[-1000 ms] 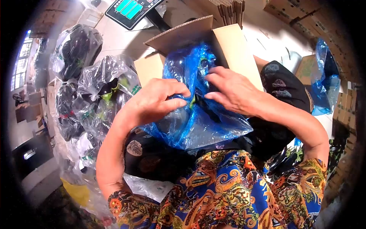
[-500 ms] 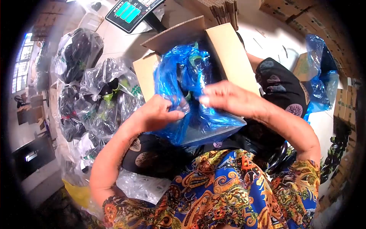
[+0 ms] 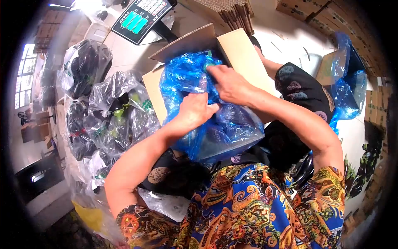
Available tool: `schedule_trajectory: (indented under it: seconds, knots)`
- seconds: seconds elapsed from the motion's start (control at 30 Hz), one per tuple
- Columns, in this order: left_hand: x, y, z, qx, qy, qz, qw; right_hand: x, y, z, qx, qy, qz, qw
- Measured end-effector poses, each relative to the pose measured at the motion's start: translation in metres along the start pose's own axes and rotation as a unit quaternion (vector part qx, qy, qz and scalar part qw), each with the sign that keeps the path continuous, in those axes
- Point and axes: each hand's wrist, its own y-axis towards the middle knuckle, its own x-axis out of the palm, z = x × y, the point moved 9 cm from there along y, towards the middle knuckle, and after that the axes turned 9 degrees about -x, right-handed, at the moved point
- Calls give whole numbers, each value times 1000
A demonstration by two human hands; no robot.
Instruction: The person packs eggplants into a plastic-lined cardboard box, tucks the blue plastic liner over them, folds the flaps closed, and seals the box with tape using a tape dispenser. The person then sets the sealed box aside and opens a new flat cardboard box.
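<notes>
An open cardboard box (image 3: 244, 58) sits at my lap, lined with a crinkled blue plastic bag (image 3: 178, 79). Dark shapes show faintly through the film, and a bit of green peeks out near my right fingertips. My left hand (image 3: 194, 110) is closed on the film over the middle of the box, thumb pointing right. Just beyond it, my right hand (image 3: 230, 84) has its fingers curled onto the bag near the far side; the fingertips are partly hidden in the folds.
Clear bags of dark eggplants (image 3: 120, 116) crowd the floor on my left. A scale display (image 3: 143, 18) stands beyond the box, beside flattened cardboard (image 3: 226, 10). To the right are another blue-lined box (image 3: 329, 68), loose eggplants (image 3: 365, 170) and stacked cartons (image 3: 377, 110).
Both hands have moved away from me over the box, the right one reaching the bag's far part. The blue film now lies folded further over the contents.
</notes>
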Motion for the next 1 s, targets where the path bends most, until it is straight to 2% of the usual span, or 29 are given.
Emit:
schedule_trajectory:
  seconds: [0.07, 0.1, 0.2, 0.27, 0.33, 0.37, 0.47, 0.5, 0.6, 0.63, 0.73, 0.77, 0.8, 0.83, 0.93, 0.97, 1.0]
  knots:
    - [11, 5, -6, 56, -137, -23, 989, 3, 1, -9, 63, -79, -68, 993]
    - [8, -1, 3, 63, -156, -22, 985, 1, -1, -7, 71, -82, -61, 992]
    - [1, -15, 23, 173, -208, 82, 959, -7, 1, -3, 85, -81, -70, 991]
    - [6, -10, 11, 104, -178, 64, 976, -6, 10, -5, 109, -94, -128, 981]
    - [6, 3, -6, -59, -164, -21, 984, -3, 22, -3, 66, -113, -130, 983]
    - [9, 6, -6, -41, -135, 12, 990, -2, 25, 2, 68, -62, -129, 987]
    - [7, 1, 4, -34, -100, 32, 994, -1, 43, 11, 55, -52, -125, 989]
    - [5, 2, 3, -69, -99, -17, 993, -5, 45, 8, 74, -54, -130, 987]
    - [-9, -2, 10, 107, -208, 46, 971, -24, 34, -13, 58, -197, -230, 951]
    - [1, 0, 7, 97, -298, -16, 949, -20, 35, -2, 69, -230, -242, 940]
    - [8, 5, 8, 120, -181, 27, 976, -14, 31, -6, -40, -303, -221, 926]
    - [8, 9, 8, 130, -177, 60, 974, -14, 32, 0, -32, -313, -194, 929]
    - [8, 12, 6, 50, -175, -17, 983, -10, 35, 8, -26, -323, -168, 931]
    - [7, 15, 7, 57, -159, -39, 985, -11, 38, 8, -22, -329, -142, 933]
    - [2, 11, 5, 98, -74, -70, 990, -7, 40, 12, -17, -325, -154, 933]
    - [0, 6, 6, 118, -41, -72, 989, -15, 35, 12, -9, -282, -117, 952]
    - [-11, -1, 7, 90, -46, -101, 990, -25, 24, 9, -2, -238, -82, 968]
